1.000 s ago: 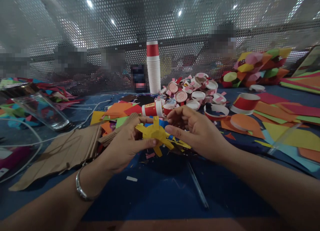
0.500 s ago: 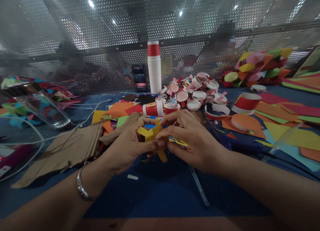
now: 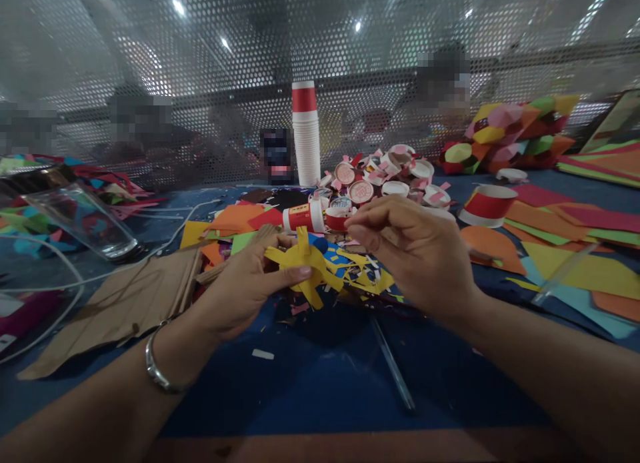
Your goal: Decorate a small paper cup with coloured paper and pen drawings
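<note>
My left hand (image 3: 245, 283) pinches a yellow paper cut-out (image 3: 303, 266) with several pointed arms, thumb pressed on its middle. It is held just above the blue table (image 3: 310, 383). My right hand (image 3: 417, 249) hovers a little to the right and above the cut-out, fingers curled together in a loose pinch; I cannot make out anything in them. Yellow and blue paper scraps (image 3: 360, 273) lie under the gap between my hands. A metal bracelet (image 3: 157, 369) sits on my left wrist.
Brown corrugated cardboard (image 3: 115, 303) lies at left beside a clear plastic cup (image 3: 85, 219). A stack of red-and-white paper cups (image 3: 306, 136) stands at the back, cut cup bottoms (image 3: 390, 179) heaped beside it. Coloured paper sheets (image 3: 575, 243) cover the right. People sit behind a perforated screen (image 3: 200, 83).
My right hand has let go of the yellow cut-out and lifted up to the right. My left hand still holds the cut-out, turned slightly.
</note>
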{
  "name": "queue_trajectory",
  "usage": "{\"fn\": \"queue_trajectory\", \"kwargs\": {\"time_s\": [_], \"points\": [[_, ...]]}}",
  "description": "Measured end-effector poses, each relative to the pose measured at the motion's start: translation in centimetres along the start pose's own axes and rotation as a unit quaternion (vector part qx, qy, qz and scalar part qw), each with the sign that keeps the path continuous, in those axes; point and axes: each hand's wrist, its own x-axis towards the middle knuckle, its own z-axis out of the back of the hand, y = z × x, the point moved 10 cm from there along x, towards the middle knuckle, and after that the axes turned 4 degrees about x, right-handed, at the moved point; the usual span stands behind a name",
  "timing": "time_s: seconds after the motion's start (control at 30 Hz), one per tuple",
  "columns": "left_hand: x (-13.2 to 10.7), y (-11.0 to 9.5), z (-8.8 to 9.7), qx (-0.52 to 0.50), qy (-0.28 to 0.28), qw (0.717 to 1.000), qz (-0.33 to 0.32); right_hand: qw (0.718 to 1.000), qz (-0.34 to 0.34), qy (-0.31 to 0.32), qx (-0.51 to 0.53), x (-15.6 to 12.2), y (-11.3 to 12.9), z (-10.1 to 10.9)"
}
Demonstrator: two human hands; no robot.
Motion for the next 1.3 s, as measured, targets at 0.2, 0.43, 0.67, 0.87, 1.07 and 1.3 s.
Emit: {"fn": "queue_trajectory", "kwargs": {"time_s": [0.2,0.43,0.67,0.87,1.07,1.3], "points": [[-0.3,-2.8,2.4,0.121,-0.098,0.980,-0.128,0.999,-0.050,0.020,0.007,0.3,-2.4,-0.4],[-4.1,-8.0,0.7,0.376,-0.183,0.822,-0.387,0.959,-0.191,0.151,0.146,-0.9,-4.3,-4.4],[-5.3,-8.5,-1.8,0.480,-0.156,0.710,-0.491,0.912,-0.240,0.199,0.265,-2.1,-3.4,-6.0],[-6.0,-8.4,-2.7,0.518,-0.156,0.668,-0.511,0.859,-0.301,0.189,0.369,-2.9,-3.8,-6.7],[-5.9,-8.3,-1.6,0.485,-0.175,0.692,-0.506,0.844,-0.349,0.146,0.381,-3.0,-4.6,-6.4],[0.3,-3.0,3.9,0.075,-0.151,0.974,-0.149,0.871,-0.313,0.134,0.353,-2.3,-4.7,-5.7]]}}
